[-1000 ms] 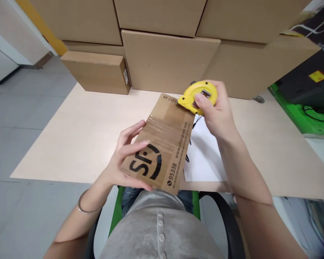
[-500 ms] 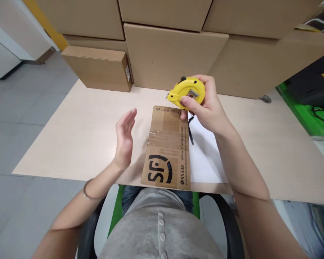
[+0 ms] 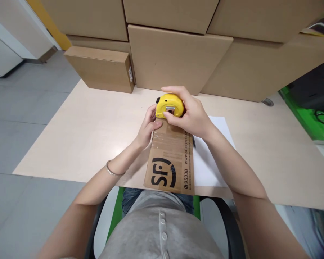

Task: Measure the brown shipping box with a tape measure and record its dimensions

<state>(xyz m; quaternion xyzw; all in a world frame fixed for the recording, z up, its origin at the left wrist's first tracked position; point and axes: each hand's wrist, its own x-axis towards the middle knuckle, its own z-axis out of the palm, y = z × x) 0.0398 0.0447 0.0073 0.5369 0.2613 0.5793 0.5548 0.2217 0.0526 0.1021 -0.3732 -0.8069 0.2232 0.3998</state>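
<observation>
A brown cardboard parcel (image 3: 171,158) printed with a black SF logo lies flat on the pale table (image 3: 78,136), its near end at the table's front edge. My right hand (image 3: 190,117) is closed round a yellow tape measure (image 3: 169,105) held at the parcel's far end. My left hand (image 3: 148,126) is at the tape measure's left side, fingers curled against it and the parcel's far left corner. What its fingertips pinch is hidden.
A white sheet of paper (image 3: 213,158) lies under the parcel's right side, with a black pen (image 3: 193,141) partly showing. Large cardboard boxes (image 3: 178,57) stack along the table's back edge; a smaller box (image 3: 101,68) sits at back left. Green and black items (image 3: 310,108) stand at right.
The parcel was put down flat on the table. My left hand let go of it, then moved up to the tape measure. My right hand lowered the tape measure onto the parcel's far end.
</observation>
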